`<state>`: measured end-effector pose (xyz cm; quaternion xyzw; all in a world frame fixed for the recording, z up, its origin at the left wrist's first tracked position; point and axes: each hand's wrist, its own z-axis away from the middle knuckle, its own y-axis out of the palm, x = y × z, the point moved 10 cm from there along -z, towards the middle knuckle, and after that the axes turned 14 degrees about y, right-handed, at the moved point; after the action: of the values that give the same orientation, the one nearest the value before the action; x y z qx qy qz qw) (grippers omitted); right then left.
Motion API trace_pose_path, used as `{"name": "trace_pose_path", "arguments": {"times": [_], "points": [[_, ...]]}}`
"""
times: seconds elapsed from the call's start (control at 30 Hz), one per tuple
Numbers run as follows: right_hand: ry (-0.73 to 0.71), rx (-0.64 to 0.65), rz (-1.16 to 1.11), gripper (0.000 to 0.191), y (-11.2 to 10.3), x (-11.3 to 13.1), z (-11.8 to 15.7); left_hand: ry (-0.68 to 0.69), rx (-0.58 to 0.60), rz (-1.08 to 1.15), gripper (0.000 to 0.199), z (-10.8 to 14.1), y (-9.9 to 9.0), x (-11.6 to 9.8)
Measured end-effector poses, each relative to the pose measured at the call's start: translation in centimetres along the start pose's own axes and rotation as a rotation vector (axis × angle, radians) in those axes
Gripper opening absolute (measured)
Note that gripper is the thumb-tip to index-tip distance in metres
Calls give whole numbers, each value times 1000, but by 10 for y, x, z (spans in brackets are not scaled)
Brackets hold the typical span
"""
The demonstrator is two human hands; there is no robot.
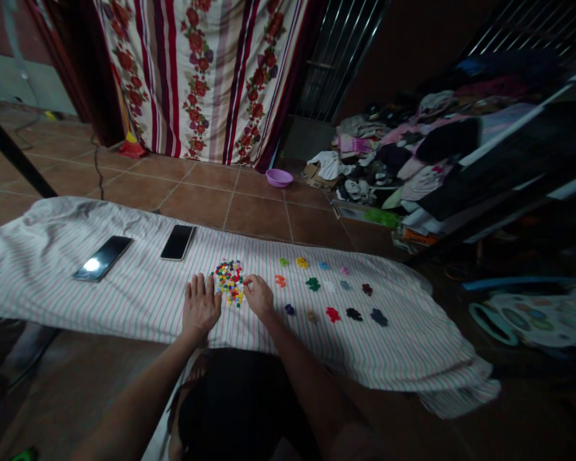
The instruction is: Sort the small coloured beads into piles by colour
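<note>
A heap of small mixed-colour pieces, perhaps beads or buttons, lies on the striped cloth. Flat on the cloth at the heap's left edge rests my left hand, fingers stretched out, holding nothing. My right hand is at the heap's right edge with thumb and fingertips pinched together; whatever is between them is too small to see. Right of it are little single-colour piles, among them orange pieces, dark green pieces, red pieces, yellow pieces and black pieces.
Two phones lie on the cloth to the left, a glossy phone and a dark-screened phone. Beyond the cloth, a purple basin stands on the tiled floor. Heaped clothes fill the far right, and a floral curtain hangs behind.
</note>
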<state>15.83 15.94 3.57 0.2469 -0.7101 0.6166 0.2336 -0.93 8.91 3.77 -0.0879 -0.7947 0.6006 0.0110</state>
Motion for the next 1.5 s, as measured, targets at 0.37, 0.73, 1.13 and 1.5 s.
{"name": "trace_pose_path", "arguments": {"times": [0.37, 0.73, 1.13, 1.5], "points": [[79, -92, -215, 12, -9, -19, 7, 85, 44, 85, 62, -47, 18, 10], [86, -112, -225, 14, -10, -21, 5, 289, 168, 124, 50, -104, 33, -26], [148, -151, -193, 17, -11, -28, 4, 406, -1, 94, 53, -26, 9, -50], [154, -95, -272, 14, -9, -30, 2, 241, -84, 3, 54, -8, 1, -29]]}}
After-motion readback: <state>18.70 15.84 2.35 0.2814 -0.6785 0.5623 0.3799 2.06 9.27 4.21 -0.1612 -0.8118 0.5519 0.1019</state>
